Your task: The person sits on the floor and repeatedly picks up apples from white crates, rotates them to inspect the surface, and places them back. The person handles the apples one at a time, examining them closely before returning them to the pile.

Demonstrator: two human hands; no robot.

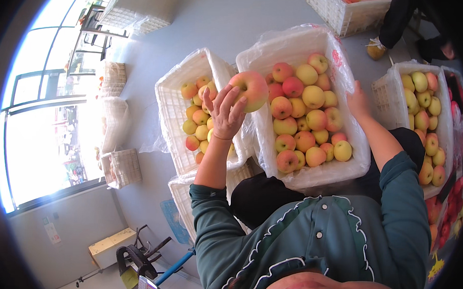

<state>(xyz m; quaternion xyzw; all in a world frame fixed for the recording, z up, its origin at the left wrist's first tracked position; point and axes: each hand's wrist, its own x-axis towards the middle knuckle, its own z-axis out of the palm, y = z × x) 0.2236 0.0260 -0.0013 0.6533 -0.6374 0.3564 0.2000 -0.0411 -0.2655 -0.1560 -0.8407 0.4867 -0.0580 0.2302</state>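
My left hand point(225, 112) is raised over the gap between two lined crates and grips a large yellow-red apple point(249, 91) by its side. In front of me stands a white plastic crate with a clear liner point(265, 50), holding many yellow and red apples point(314, 97). My right hand point(358, 101) rests at this crate's right rim, on the liner; its fingers are partly blurred and I see no apple in it. To the left, a second lined crate point(164, 111) holds smaller-looking yellow-red apples point(200, 117).
Another lined crate of apples point(390, 85) stands at the right, with red fruit beyond it. A person's shoe point(376, 49) and dark trousers show at the upper right, near a further crate point(347, 14). More crates point(122, 169) line the window side. A blue-poled device point(175, 266) stands lower left.
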